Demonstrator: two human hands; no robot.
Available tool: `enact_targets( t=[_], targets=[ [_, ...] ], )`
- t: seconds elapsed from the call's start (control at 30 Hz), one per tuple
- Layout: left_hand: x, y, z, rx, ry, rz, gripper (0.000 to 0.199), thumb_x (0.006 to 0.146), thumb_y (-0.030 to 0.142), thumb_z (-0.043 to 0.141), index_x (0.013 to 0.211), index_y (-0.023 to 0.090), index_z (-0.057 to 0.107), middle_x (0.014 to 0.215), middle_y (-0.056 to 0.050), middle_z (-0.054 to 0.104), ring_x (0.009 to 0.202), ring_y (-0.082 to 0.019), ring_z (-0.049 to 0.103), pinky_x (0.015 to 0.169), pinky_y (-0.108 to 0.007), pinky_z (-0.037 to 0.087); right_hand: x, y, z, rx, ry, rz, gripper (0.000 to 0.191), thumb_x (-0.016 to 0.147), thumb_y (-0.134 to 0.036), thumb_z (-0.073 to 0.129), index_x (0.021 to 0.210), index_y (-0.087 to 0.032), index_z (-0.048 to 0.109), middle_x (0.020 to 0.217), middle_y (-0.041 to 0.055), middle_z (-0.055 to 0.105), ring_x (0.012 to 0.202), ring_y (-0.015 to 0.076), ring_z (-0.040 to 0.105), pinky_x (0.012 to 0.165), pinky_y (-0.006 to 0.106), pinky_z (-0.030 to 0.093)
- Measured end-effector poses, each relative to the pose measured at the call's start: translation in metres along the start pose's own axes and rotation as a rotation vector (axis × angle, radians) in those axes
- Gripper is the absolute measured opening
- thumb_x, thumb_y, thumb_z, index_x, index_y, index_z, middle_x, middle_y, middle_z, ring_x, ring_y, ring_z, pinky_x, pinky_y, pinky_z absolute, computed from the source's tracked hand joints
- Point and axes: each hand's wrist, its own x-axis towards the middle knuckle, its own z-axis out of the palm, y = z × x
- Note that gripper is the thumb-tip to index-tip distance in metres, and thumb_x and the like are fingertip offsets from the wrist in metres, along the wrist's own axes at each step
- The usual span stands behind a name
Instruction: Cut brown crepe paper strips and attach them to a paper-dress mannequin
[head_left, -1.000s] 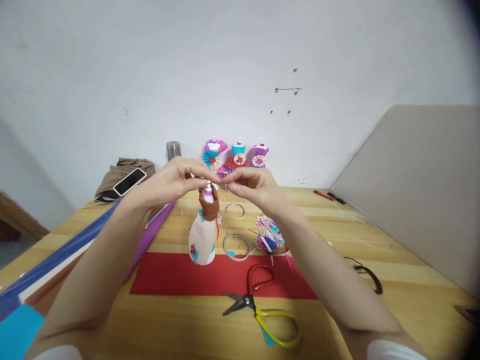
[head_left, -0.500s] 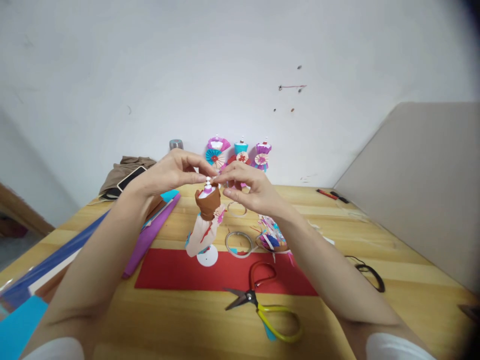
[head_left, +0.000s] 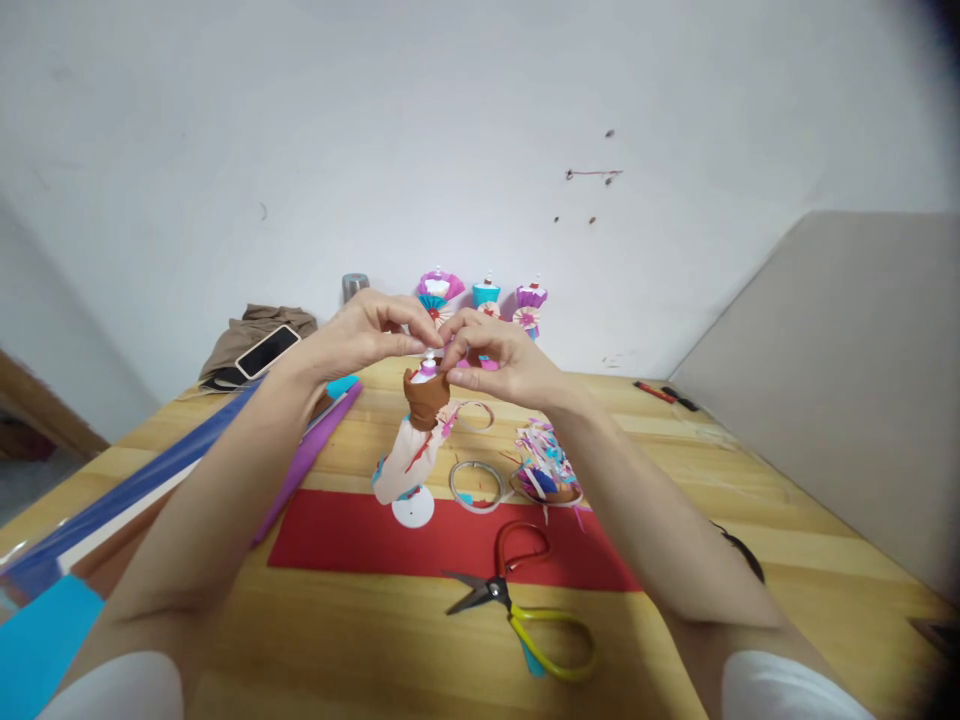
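Observation:
A small dress-form mannequin (head_left: 409, 455) stands on a round white base, wearing a brown crepe-paper top (head_left: 427, 400) and a pale pink paper skirt with red trim and a pink flower. My left hand (head_left: 375, 330) is at the white knob on its neck, thumb and fingers pinched together. From the other side, my right hand (head_left: 499, 355) has curled fingers meeting the left fingertips just above the neck, its thumb close to the brown top's rim. Whatever small thing the fingertips hold is hidden. Beneath the base lies a red paper strip (head_left: 337, 540).
Scissors (head_left: 495, 590) lie open in front. Wire rings (head_left: 477, 487) and a heap of coloured paper scraps (head_left: 546, 455) sit right of the mannequin. Behind are dressed mannequins (head_left: 486, 295) by the wall. A phone (head_left: 268, 352) and paper rolls (head_left: 307, 460) are left.
Both hands have drawn closer together over the neck, fingertips now meeting. The mannequin's top has shifted slightly right in view, and the camera view has moved a little.

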Motion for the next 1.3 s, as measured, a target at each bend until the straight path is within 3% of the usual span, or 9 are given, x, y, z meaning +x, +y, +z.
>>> enact_targets(
  t=[0.33,0.5,0.6,0.77,0.93,1.1,1.3],
  targets=[
    [0.000,0.000,-0.001,0.064,-0.024,-0.039,0.013,0.072,0.024,0.074,0.083,0.017,0.077,0.082,-0.004,0.072,0.077,-0.015,0.061,0.071,-0.027,0.048,-0.002,0.005,0.001,0.015,-0.042,-0.033,0.014,0.080,-0.029,0.072,0.072,-0.018,0.067,0.096,0.0051,0.060,0.096,0.0188,0.055,0.085,0.037,0.045],
    [0.001,0.001,0.004,0.021,0.015,-0.093,0.013,0.070,0.026,0.076,0.077,0.015,0.075,0.078,-0.005,0.071,0.074,-0.016,0.062,0.068,-0.027,0.048,-0.003,0.002,0.002,0.024,-0.041,0.006,0.010,0.079,-0.028,0.071,0.079,-0.019,0.068,0.098,0.0058,0.059,0.089,0.0165,0.053,0.070,0.029,0.044],
    [0.001,0.002,0.005,0.015,0.029,-0.109,0.013,0.070,0.026,0.075,0.076,0.015,0.074,0.077,-0.005,0.071,0.073,-0.016,0.062,0.068,-0.027,0.048,-0.004,0.001,0.003,0.060,0.000,0.036,0.011,0.077,-0.029,0.072,0.077,-0.019,0.067,0.097,0.0054,0.061,0.088,0.0163,0.053,0.071,0.030,0.044],
    [0.000,0.003,0.002,0.014,0.047,-0.097,0.010,0.070,0.025,0.076,0.073,0.016,0.074,0.076,-0.004,0.071,0.072,-0.015,0.062,0.069,-0.028,0.048,-0.016,0.010,0.009,0.232,0.206,0.275,0.018,0.075,-0.034,0.071,0.081,-0.018,0.064,0.082,0.0028,0.061,0.073,0.0140,0.053,0.068,0.030,0.042],
    [-0.003,0.001,0.002,-0.032,0.059,-0.103,0.012,0.069,0.028,0.078,0.074,0.017,0.076,0.078,-0.005,0.072,0.075,-0.017,0.065,0.075,-0.031,0.051,-0.033,0.013,0.028,0.315,0.186,0.540,0.031,0.075,-0.047,0.067,0.083,-0.017,0.067,0.074,0.0012,0.061,0.061,0.0110,0.047,0.057,0.026,0.036],
    [-0.013,-0.002,0.011,-0.021,0.251,-0.179,0.028,0.066,0.033,0.080,0.088,0.015,0.077,0.086,-0.008,0.074,0.084,-0.022,0.067,0.077,-0.033,0.052,-0.039,0.005,0.041,0.447,0.177,0.587,0.040,0.077,-0.055,0.062,0.083,-0.016,0.070,0.075,0.0020,0.061,0.056,0.0089,0.043,0.049,0.024,0.030],
    [-0.045,-0.013,0.030,-0.080,0.542,-0.299,0.038,0.074,0.049,0.073,0.094,0.017,0.077,0.092,-0.010,0.075,0.087,-0.023,0.069,0.078,-0.033,0.054,-0.039,0.000,0.047,0.438,0.175,0.633,0.040,0.074,-0.048,0.066,0.098,-0.016,0.072,0.081,0.0036,0.065,0.060,0.0102,0.047,0.053,0.025,0.033]
  ],
)
